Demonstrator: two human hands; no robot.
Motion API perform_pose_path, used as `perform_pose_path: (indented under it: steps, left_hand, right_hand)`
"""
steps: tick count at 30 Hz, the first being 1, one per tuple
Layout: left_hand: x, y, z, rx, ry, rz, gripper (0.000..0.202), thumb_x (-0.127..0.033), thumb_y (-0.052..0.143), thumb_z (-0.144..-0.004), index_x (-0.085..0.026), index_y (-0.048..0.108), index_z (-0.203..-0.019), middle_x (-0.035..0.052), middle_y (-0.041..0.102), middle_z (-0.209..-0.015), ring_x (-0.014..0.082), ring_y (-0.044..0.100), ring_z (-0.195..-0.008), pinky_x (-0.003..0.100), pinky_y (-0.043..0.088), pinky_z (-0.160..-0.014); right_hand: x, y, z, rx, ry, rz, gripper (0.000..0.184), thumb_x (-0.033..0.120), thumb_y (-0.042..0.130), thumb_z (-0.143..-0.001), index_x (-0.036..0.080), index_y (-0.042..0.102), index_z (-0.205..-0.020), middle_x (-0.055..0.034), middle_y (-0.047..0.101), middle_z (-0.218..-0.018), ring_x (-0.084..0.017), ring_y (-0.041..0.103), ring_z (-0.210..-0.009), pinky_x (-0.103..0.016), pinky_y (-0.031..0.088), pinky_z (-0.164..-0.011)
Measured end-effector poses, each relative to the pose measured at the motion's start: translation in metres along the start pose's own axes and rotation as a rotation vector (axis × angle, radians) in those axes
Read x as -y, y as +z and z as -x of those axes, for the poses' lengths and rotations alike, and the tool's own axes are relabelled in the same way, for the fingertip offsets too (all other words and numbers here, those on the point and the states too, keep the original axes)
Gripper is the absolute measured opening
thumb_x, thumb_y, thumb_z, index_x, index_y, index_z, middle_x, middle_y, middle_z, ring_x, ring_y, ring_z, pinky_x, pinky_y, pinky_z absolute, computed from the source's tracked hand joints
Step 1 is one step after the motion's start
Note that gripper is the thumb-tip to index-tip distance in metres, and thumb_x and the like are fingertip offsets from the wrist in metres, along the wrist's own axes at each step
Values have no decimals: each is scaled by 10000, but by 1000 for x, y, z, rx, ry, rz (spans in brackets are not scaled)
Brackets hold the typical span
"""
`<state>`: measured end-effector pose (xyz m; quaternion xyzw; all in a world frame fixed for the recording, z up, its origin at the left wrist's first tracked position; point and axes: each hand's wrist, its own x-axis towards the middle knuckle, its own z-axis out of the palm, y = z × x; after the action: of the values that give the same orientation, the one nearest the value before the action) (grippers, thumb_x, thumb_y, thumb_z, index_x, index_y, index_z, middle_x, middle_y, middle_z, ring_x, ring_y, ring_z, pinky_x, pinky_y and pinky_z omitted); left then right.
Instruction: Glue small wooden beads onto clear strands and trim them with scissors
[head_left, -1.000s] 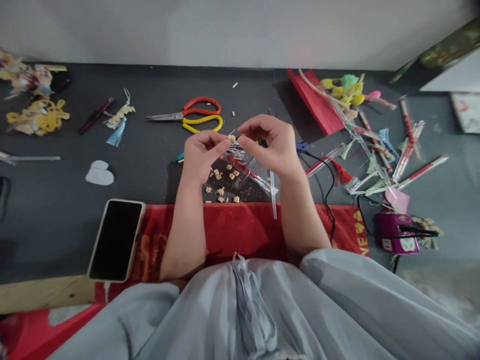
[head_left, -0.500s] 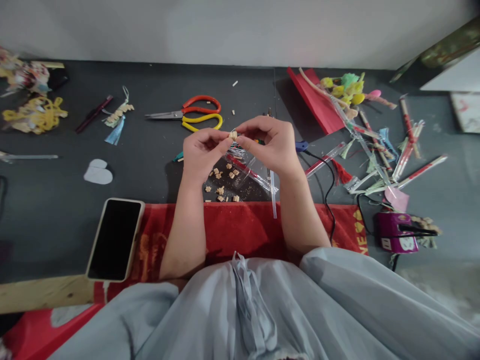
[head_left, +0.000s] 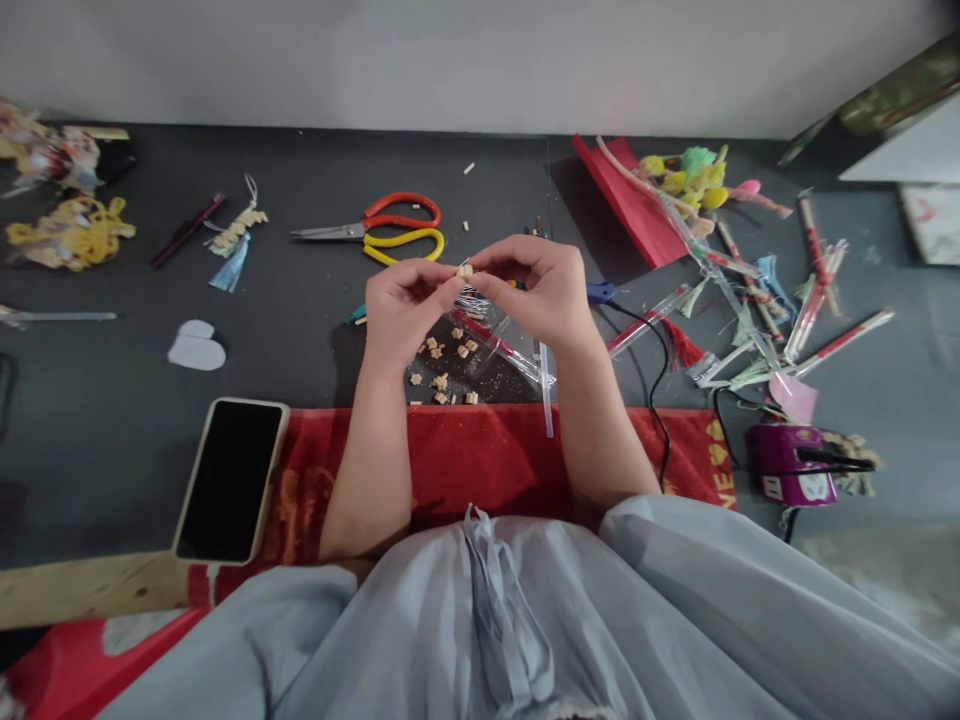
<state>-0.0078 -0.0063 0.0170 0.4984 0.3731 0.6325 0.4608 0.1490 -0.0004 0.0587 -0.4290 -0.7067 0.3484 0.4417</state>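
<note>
My left hand (head_left: 403,310) and my right hand (head_left: 541,288) meet above the dark table, fingertips pinched together on a small tan bead (head_left: 465,271). Both hands are closed in a pinch. Right below them lies a clear plastic bag (head_left: 501,345) with a red strip, and several more tan beads (head_left: 444,365) are scattered on the table beside it. A thin strand seems to run from the bead, too fine to make out.
Red-and-yellow scissors (head_left: 390,231) lie behind the hands. A phone (head_left: 232,479) rests front left on a red cloth (head_left: 480,455). A heap of tassels and wrapped sticks (head_left: 742,290) fills the right, with a purple device (head_left: 795,466) and black cable. Yellow cord (head_left: 71,232) lies far left.
The hands have stayed almost in place, the bead shifting slightly upward between the fingertips since a second ago.
</note>
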Motion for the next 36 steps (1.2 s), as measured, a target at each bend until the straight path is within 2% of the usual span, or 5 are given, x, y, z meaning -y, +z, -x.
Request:
perform_pose_path:
  steps: [7, 13, 17, 24, 36]
  left_hand:
    - [1, 1, -1, 14, -73, 25, 275, -461, 803, -623, -213, 704, -690, -50, 611, -568, 20, 517, -463, 148, 424, -445]
    - [2, 2, -1, 24, -73, 21, 248, -457, 791, -642, -223, 715, -671, -50, 601, -537, 26, 507, -463, 154, 412, -439]
    - [1, 1, -1, -37, -5, -20, 189, -402, 802, -651, -240, 727, -715, -42, 640, -614, 39, 537, -516, 178, 438, -490]
    - [-6, 2, 0, -18, 158, -145, 112, -346, 786, -691, -281, 749, -774, -22, 694, -737, 97, 639, -716, 242, 502, -646]
    - [-6, -1, 1, -26, 205, -176, 127, -320, 797, -683, -308, 749, -800, -32, 706, -761, 104, 653, -748, 258, 532, -694]
  right_hand:
    - [-6, -5, -1, -15, -84, 20, 123, 294, 666, -803, 215, 708, -888, 0, 671, -818, -111, 626, -763, -278, 527, -692]
    - [-4, -6, -3, 11, -160, 22, 57, 264, 674, -806, 224, 715, -807, 12, 652, -766, -99, 602, -732, -261, 490, -654]
    - [-7, -2, -3, -9, -153, -18, 103, 317, 679, -809, 219, 708, -802, 9, 653, -765, -96, 596, -723, -248, 479, -629]
    - [-13, 2, -2, -30, -155, -5, 219, 433, 644, -826, 232, 706, -885, 2, 654, -824, -109, 609, -779, -268, 499, -685]
    - [-13, 9, 1, -97, -218, -12, 131, 349, 655, -830, 271, 728, -907, 0, 679, -864, -131, 631, -820, -323, 529, -779]
